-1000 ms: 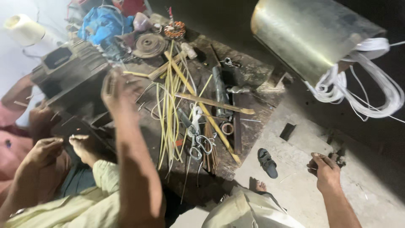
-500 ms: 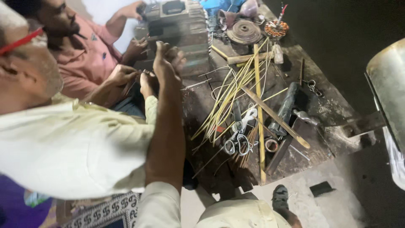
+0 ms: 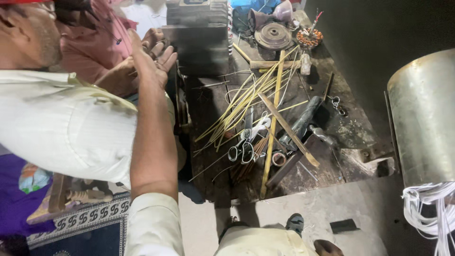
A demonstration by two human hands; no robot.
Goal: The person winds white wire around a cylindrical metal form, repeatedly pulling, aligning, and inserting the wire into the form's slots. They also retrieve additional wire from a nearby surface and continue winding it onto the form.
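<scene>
Since half a second ago the view has swung right and closed in, so the dark worktop (image 3: 350,132) fills more of the picture and the steel drum (image 3: 422,118) with white cords (image 3: 433,213) hanging beneath it shows fuller at the right edge, while the person's left hand (image 3: 150,59) stays raised against the big ribbed metal block (image 3: 199,42), likely a motor stator, at the worktop's far left corner. That hand's grip is released: palm flat, fingers spread, pressed to or just beside the block's near face, holding nothing. The right hand is out of view. Two co-workers crowd in at the left, one in a white shirt (image 3: 61,128) and one in a pink shirt (image 3: 95,42), whose hands (image 3: 156,40) also sit at the block. As a judgement, the work on the block looks to be mid-way or early: the long yellow strips (image 3: 246,102) lie fanned loose across the worktop, none seen fitted into the block, and the tools lie untouched, namely a wooden stick (image 3: 272,123), a dark hammer (image 3: 303,121), scissors (image 3: 246,142) and a small tape roll (image 3: 278,158). Farther back sit a round pulley disc (image 3: 272,35) and a small copper-wound coil (image 3: 309,37). Whether anything inside the block is already done cannot be told.
</scene>
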